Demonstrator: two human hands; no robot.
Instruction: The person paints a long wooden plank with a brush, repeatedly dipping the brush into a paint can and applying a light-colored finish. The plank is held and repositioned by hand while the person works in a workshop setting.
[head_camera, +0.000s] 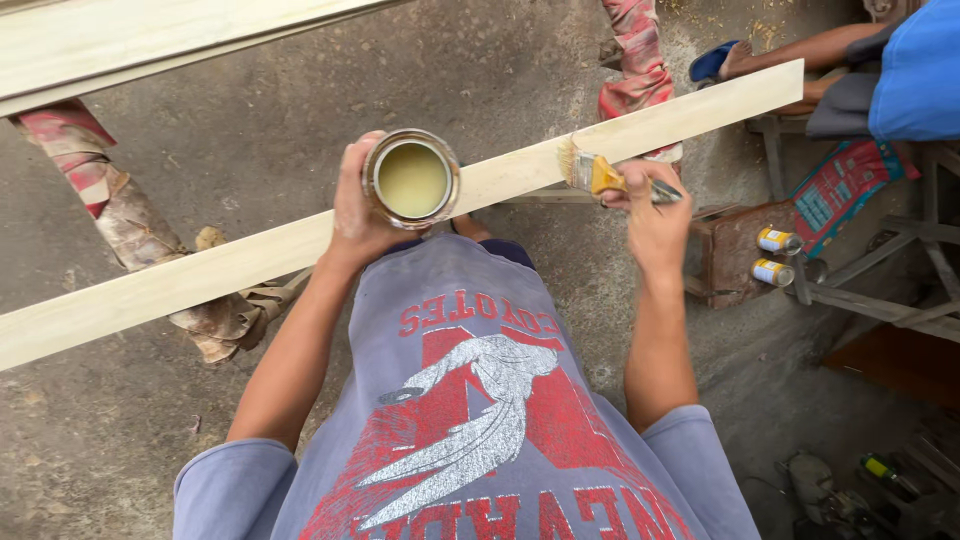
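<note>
Inspector: Your left hand (352, 205) was wrapped around an open tin (411, 180), fingers closed on its side. It was upright, held just above the near edge of the long pale plank (250, 260), and held a yellowish liquid.

Operator: And my right?

Inspector: Your right hand (655, 215) had its fingers closed on the handle of a paintbrush (598, 174). The bristles lay on the plank's top face, right of the tin.

Operator: How was the plank set?

Inspector: It ran slantwise across your front, over a concrete floor (250, 120), resting on a cloth-wrapped support (150, 240) at your left. I could not tell what carried it at the right.

Operator: Anything else?

Inspector: Two small yellow cans (778, 256) lay on a low wooden stool (730, 255) to your right. Another person's sandalled foot (725, 62) showed beyond the plank's far end.
</note>
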